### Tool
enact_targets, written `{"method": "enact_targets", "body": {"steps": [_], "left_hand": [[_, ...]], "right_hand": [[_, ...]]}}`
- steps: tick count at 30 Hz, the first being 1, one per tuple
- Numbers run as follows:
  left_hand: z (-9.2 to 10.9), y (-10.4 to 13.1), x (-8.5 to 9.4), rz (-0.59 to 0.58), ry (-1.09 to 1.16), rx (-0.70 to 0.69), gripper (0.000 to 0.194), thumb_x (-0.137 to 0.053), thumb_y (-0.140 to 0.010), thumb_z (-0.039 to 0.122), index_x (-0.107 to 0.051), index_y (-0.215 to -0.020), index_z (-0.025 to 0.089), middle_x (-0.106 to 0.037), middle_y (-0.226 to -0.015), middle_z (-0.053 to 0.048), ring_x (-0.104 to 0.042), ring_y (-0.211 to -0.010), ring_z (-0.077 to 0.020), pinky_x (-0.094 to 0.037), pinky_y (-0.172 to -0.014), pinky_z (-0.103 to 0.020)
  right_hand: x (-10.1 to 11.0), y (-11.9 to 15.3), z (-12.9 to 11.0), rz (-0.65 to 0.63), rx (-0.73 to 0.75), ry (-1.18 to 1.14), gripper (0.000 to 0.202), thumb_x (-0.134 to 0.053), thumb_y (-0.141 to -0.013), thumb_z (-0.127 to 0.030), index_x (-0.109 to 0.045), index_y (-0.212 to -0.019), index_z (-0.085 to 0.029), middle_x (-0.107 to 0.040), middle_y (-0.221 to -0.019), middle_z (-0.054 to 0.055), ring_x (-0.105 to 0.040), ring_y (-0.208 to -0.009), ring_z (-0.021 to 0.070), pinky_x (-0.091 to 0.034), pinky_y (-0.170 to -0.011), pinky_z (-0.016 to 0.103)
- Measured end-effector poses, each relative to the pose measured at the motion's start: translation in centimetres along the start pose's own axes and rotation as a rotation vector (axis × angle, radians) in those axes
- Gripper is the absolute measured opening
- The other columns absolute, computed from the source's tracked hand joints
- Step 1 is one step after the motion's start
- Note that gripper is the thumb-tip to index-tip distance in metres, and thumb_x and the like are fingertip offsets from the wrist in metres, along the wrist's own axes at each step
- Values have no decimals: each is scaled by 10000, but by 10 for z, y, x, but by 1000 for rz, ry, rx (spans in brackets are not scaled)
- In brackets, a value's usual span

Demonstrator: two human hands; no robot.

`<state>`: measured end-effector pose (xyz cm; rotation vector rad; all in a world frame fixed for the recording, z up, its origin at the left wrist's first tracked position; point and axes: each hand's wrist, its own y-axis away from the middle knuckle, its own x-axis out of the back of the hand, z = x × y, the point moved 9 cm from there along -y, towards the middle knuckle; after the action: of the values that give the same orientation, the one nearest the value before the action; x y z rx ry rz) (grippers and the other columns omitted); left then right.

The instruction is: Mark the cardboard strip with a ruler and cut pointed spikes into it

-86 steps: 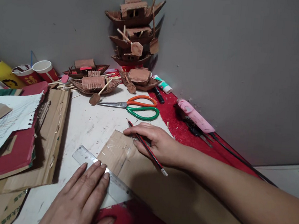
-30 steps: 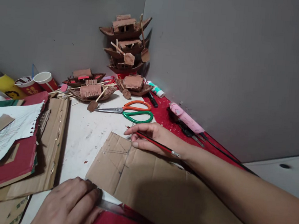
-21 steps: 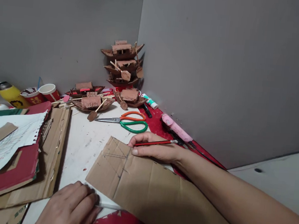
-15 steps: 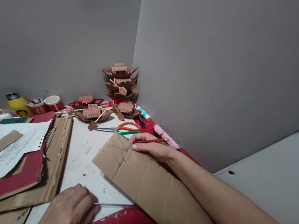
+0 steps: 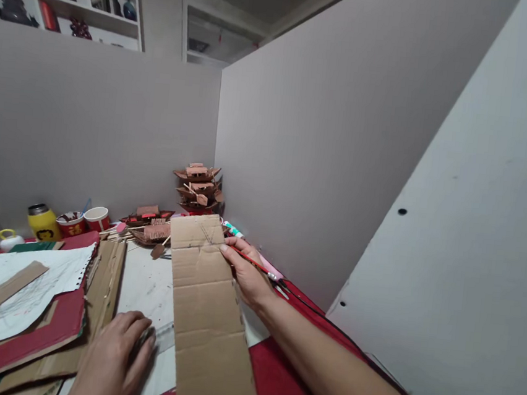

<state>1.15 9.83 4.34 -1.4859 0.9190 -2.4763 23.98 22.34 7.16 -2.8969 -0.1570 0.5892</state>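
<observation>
My right hand (image 5: 251, 283) pinches the right edge of a long strip of brown cardboard (image 5: 207, 322) near its far end. A red pencil (image 5: 252, 261) lies across the same hand, held with the cardboard. Pencil lines and creases mark the strip. My left hand (image 5: 116, 354) rests on the white board (image 5: 146, 279) left of the cardboard, its fingers curled down. From under them sticks a clear, flat strip (image 5: 165, 336) like a ruler; how firmly it is gripped is hidden. Small brown boat models (image 5: 194, 188) stand stacked behind the cardboard.
Left lie stacked cardboard sheets (image 5: 108, 288), a red folder (image 5: 53, 320) and scribbled paper (image 5: 67, 272). Paper cups (image 5: 97, 219) and a yellow bottle (image 5: 43, 224) stand behind. A grey partition (image 5: 295, 163) borders the right side. A white tube (image 5: 233, 230) lies near the corner.
The view has tilted up, bringing shelves in sight. The cardboard has turned from slanting to nearly lengthwise before me and now covers the scissors. My right hand still holds it with the pencil.
</observation>
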Motion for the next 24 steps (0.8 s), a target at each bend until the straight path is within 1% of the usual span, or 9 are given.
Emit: {"method": "enact_targets", "body": {"steps": [2,4,6,9,10,12,15,20,24], "left_hand": [[-10,-3,8,43,235,154,286,-567,-885,457,-710,-989,232,-736,-997,-85,-688,-953,-250,-549,-844,-373],[-22,-1,5,25,563,412,382,-522,-907,521,-702,-1042,213,-740,-1021,-88,-684,-989,-244,-542,-868,-366],[-19,1,-5,1,919,600,463,-525,-894,571,-677,-1096,183,-737,-956,-89,-700,-861,-213,-558,-769,-331],[-1,2,-22,-75,1245,749,450,-729,-760,539,-686,-1048,196,-683,-710,-10,-631,-604,-117,-495,-568,-214],[3,3,-25,-84,1282,773,449,-789,-698,523,-700,-997,200,-623,-602,27,-577,-523,-90,-445,-504,-180],[11,5,-30,-115,1298,784,418,-837,-634,503,-720,-896,198,-542,-506,59,-499,-452,-68,-378,-444,-156],[17,6,-33,-176,1296,735,345,-818,-671,481,-731,-859,205,-603,-562,34,-510,-467,-79,-395,-458,-174],[20,11,-37,-289,1305,668,259,-732,-796,433,-732,-962,234,-701,-724,-1,-610,-594,-123,-492,-615,-235],[22,9,-29,-268,1116,630,283,-734,-785,464,-747,-922,218,-672,-671,2,-584,-602,-113,-455,-566,-192]], "right_hand": [[-7,8,5,16,37,-37,311,-766,-684,-442,-599,-827,-222,-637,-703,-44,-563,-647,139,-433,-625,245],[-14,16,14,20,53,-66,293,-747,-710,-445,-597,-838,-228,-651,-733,-29,-584,-681,160,-452,-648,261],[-19,24,22,8,53,-87,280,-749,-717,-433,-598,-839,-231,-663,-770,-18,-599,-703,173,-466,-666,274],[-24,32,30,-29,29,-113,261,-752,-732,-420,-603,-849,-241,-667,-781,-17,-601,-674,174,-476,-657,285],[-25,34,32,-41,21,-118,252,-751,-738,-418,-606,-849,-244,-668,-779,-18,-598,-660,172,-477,-650,286],[-25,37,33,-56,11,-125,241,-754,-741,-411,-618,-848,-243,-670,-780,-16,-596,-655,169,-477,-649,284],[-24,35,31,-56,6,-131,250,-772,-725,-405,-635,-839,-229,-661,-772,-11,-591,-660,161,-472,-651,277],[-13,25,21,3,20,-139,313,-778,-695,-466,-646,-816,-210,-630,-732,-20,-566,-635,142,-460,-634,265],[-10,20,18,20,13,-116,331,-799,-653,-463,-639,-777,-200,-633,-734,-25,-567,-648,131,-461,-645,255]]}}
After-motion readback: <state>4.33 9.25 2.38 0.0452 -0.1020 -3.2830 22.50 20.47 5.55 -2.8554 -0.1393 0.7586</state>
